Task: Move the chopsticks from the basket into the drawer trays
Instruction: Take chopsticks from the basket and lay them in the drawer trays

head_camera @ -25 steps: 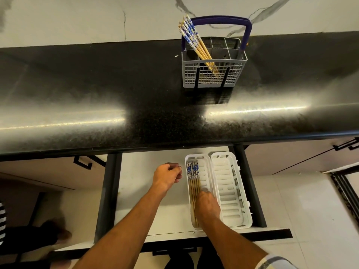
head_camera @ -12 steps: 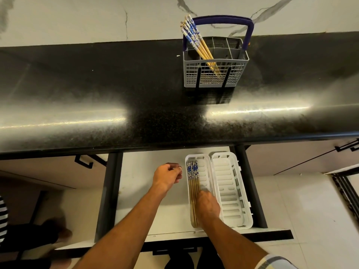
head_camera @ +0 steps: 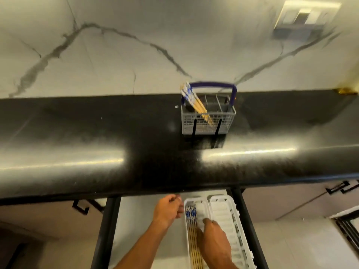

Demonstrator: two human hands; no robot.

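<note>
A grey wire basket (head_camera: 208,123) with a blue handle stands on the black counter, with several blue-topped wooden chopsticks (head_camera: 194,101) leaning to its left. Below it, in the open drawer, two white slotted trays lie side by side. The left tray (head_camera: 202,203) holds several chopsticks (head_camera: 191,230) along its left side. The right tray (head_camera: 223,212) has nothing in it. My right hand (head_camera: 213,236) lies palm down in the left tray beside those chopsticks, its fingers hidden beneath it. My left hand (head_camera: 169,209) is curled into a loose fist just left of the tray, with nothing seen in it.
The black counter (head_camera: 97,152) overhangs the back of the white drawer floor (head_camera: 136,220). Black drawer rails (head_camera: 104,230) run down both sides. A marbled white wall with a switch plate (head_camera: 305,18) rises behind the basket. Cabinet fronts with black handles (head_camera: 342,188) flank the drawer.
The view has tilted up, so more wall shows and the drawer sits lower. My right hand has slid a little farther up the left tray. My left hand stays curled beside it.
</note>
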